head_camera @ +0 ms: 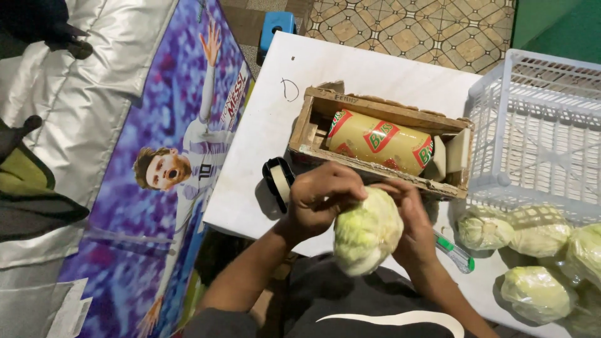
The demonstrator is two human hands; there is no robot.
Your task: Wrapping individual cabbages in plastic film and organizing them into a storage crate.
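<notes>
Currently you hold a wrapped cabbage [366, 231] between both hands, above the near table edge [263, 219]. Step, as judged: smoothing clear film around the head. Left hand [322, 197] curls over its top-left, fingers pressed together on the wrap; right hand [407, 219] cups the far side. Just beyond your knuckles sits the wooden film-roll box [375, 138]. Sealing loose film likely needs firm pressing.

Left hand [322, 194], right hand [410, 219] close together, fingers curled.

Wrapped cabbage [367, 233] between both hands, above white table [263, 163]
</notes>
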